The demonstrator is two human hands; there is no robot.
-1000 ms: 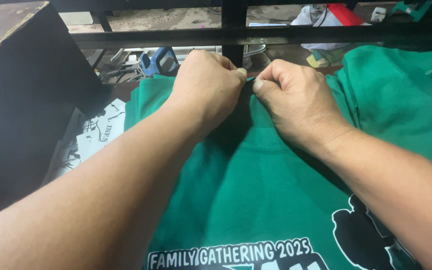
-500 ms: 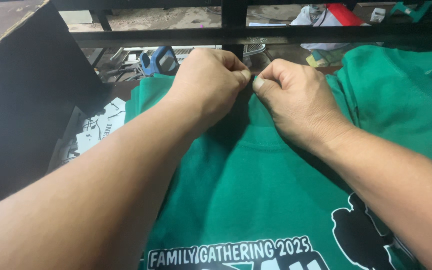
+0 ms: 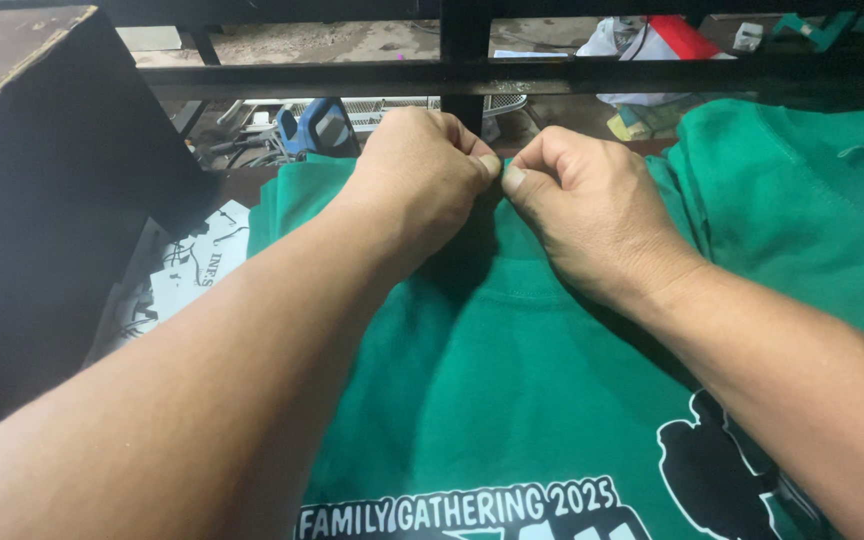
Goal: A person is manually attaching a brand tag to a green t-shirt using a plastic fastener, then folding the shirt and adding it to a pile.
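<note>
two bare hands meet at the far edge of a green cotton t-shirt with a white and black print [image 3: 512, 400], which lies flat and spread across the work surface. at the far left stands a dark board with a worn edge [image 3: 42, 180], and just right of it, near the shirt's left side, lie white printed sheets with black line art [image 3: 192, 270]. the left hand [image 3: 417, 175] is curled shut, its thumb and fingers pinching the shirt at the neckline. the right hand [image 3: 587, 205], close beside it with thumbs nearly touching, is likewise closed on that same bit of cloth; what exactly sits between the fingertips is hidden. as a judgement, the shirt is already laid out with its print finished, and only the fine work at the collar is under way. a black metal bar [image 3: 512, 75] runs just beyond the hands. further right lies a second green garment [image 3: 812, 200], beside the first.
</note>
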